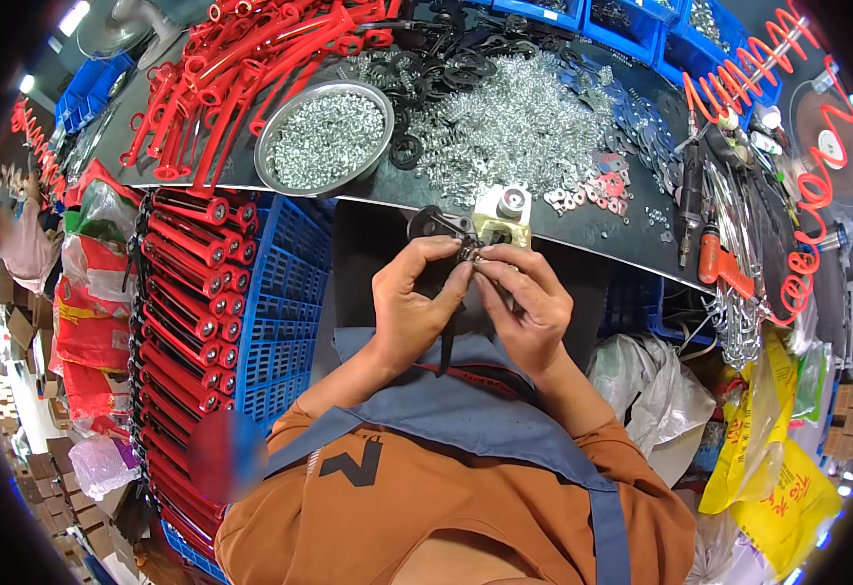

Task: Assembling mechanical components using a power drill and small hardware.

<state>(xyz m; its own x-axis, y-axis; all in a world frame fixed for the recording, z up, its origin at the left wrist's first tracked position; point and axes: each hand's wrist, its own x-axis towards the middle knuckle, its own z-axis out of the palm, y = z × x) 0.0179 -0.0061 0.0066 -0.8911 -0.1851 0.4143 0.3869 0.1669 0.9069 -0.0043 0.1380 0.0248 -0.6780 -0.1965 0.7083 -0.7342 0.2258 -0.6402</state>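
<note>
My left hand [412, 292] is closed on a black part with a rounded, ring-like head [433, 223] and a narrow dark tail hanging below. Close against it, my right hand [527, 297] pinches with thumb and fingertips at the same spot. What lies between its fingertips is too small and covered to name. Just beyond my fingers a pale fixture with a round metal knob [513, 202] stands at the bench's front edge. Behind it spreads a large heap of small silvery springs [514, 117].
A round metal bowl [386, 109] of small silvery parts sits left of the heap. Red metal handles [241, 63] pile up behind it; more fill a blue crate [285, 292]. At right lie a black screwdriver-like tool [691, 195] and a coiled orange hose [799, 278]. Another person [27, 239] is far left.
</note>
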